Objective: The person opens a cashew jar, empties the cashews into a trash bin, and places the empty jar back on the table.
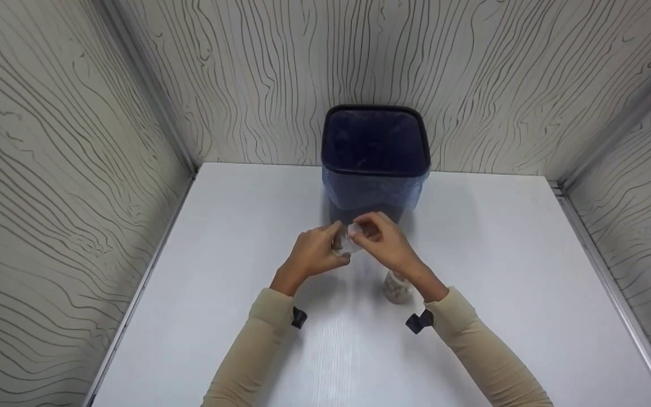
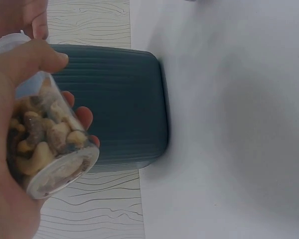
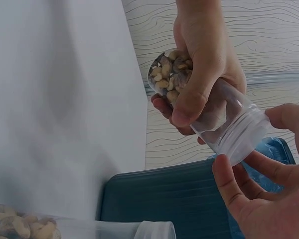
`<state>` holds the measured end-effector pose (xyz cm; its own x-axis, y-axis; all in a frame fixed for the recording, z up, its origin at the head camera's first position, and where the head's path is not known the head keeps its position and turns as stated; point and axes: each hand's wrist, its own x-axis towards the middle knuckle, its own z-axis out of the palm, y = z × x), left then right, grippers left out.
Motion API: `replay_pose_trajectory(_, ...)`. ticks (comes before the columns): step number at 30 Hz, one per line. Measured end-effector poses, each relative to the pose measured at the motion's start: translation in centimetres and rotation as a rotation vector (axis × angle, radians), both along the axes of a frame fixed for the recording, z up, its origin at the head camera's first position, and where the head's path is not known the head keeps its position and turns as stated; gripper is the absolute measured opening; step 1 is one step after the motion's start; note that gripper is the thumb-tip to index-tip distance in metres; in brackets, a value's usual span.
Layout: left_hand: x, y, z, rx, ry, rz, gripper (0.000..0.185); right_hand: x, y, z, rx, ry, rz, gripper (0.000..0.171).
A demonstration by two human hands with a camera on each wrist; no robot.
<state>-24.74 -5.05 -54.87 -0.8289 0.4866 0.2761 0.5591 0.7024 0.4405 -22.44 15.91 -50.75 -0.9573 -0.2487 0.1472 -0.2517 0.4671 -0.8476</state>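
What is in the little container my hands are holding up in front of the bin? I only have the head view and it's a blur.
Observer: The clear jar holds mixed nuts, cashews among them; the left hand grips its body.
Operator: And my right hand?
Observer: The right hand has its fingers round the jar's white cap end.
Operator: The thing under my right wrist?
Observer: A second jar of nuts, lying on its side on the white table, beside the dark bin.
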Motion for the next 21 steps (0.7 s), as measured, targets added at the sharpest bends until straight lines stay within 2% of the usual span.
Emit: replay_pose_trajectory(21, -0.11, 0.14, 0.01, 0.006, 0.002, 0.001, 0.037, 0.05, 0.29, -0.13, -0.072, 0.114, 0.097, 0.041)
